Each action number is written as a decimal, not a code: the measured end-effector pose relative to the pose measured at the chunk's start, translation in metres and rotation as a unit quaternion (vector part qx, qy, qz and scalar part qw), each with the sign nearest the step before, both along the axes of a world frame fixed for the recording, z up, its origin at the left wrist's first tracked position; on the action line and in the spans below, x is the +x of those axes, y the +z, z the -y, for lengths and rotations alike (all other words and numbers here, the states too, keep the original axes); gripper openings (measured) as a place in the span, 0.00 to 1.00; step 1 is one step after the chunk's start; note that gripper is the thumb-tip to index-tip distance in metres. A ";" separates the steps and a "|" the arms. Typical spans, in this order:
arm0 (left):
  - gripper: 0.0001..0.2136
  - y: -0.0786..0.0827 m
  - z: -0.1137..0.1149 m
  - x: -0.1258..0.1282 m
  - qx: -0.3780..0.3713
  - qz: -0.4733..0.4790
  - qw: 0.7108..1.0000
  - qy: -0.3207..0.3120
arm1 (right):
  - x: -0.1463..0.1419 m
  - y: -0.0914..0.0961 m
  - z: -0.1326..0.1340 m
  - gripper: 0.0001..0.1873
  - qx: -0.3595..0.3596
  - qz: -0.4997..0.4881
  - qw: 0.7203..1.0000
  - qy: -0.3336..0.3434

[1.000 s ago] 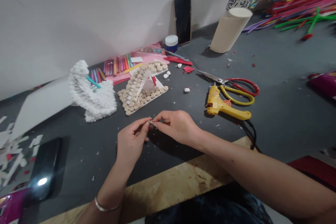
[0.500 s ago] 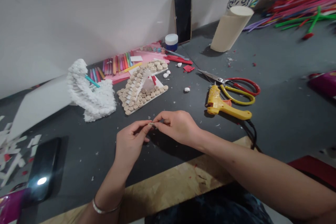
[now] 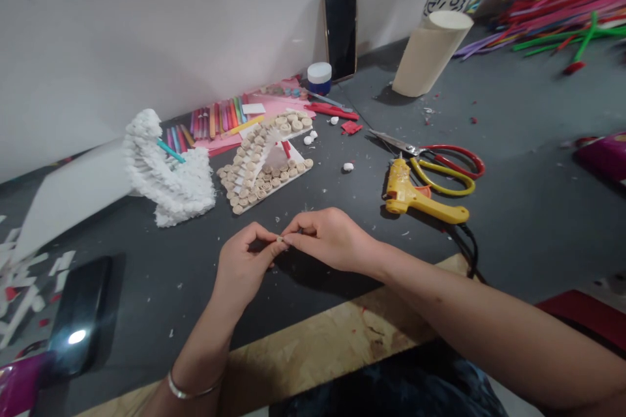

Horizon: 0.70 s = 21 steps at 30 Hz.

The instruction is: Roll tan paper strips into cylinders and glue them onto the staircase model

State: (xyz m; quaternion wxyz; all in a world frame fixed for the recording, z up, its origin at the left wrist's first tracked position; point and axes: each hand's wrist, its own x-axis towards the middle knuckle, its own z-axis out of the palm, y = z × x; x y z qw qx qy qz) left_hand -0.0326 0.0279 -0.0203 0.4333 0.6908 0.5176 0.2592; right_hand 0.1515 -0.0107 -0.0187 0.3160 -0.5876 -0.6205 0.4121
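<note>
My left hand (image 3: 248, 260) and my right hand (image 3: 332, 238) meet fingertip to fingertip over the dark table. Between them they pinch a tiny beige piece (image 3: 280, 240), mostly covered by the fingers; it looks like rolled paper, though its exact shape is hidden. Just beyond my hands lies a small craft model (image 3: 267, 163) with a sloping stair, covered in beige paper coils. To its left stands a similar model (image 3: 169, 172) covered in white tufts, with a teal stick on it. A yellow hot glue gun (image 3: 408, 192) rests to the right, touching scissors (image 3: 440, 159) with red and yellow handles.
A phone (image 3: 341, 29) leans on the wall beside a blue jar (image 3: 319, 78). Farther right stand a beige cardboard tube (image 3: 430, 55) and a heap of coloured pipe cleaners (image 3: 562, 10). Another phone (image 3: 81, 316) and white paper scraps (image 3: 24, 287) lie at left.
My fingertips have closed in more tightly around the tiny beige piece, and both hands have shifted very slightly. Everything on the table stays in place.
</note>
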 end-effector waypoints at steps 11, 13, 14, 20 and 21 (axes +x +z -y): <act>0.08 0.004 0.006 0.008 0.026 0.059 0.998 0.019 | 0.001 -0.004 -0.003 0.09 -0.018 -0.059 0.998 -0.028; 0.07 0.005 0.007 0.009 0.023 0.069 0.997 0.031 | 0.004 -0.002 -0.003 0.09 -0.008 -0.064 0.998 -0.026; 0.07 0.006 0.007 0.009 0.019 0.074 0.997 0.032 | 0.006 -0.001 -0.003 0.09 -0.003 -0.061 0.998 -0.022; 0.07 0.005 0.007 0.009 0.003 0.076 0.997 0.034 | 0.012 0.003 -0.002 0.08 0.060 0.037 0.997 0.010; 0.07 0.005 0.007 0.009 0.001 0.072 0.997 0.038 | 0.012 0.003 -0.002 0.08 0.067 0.048 0.996 0.017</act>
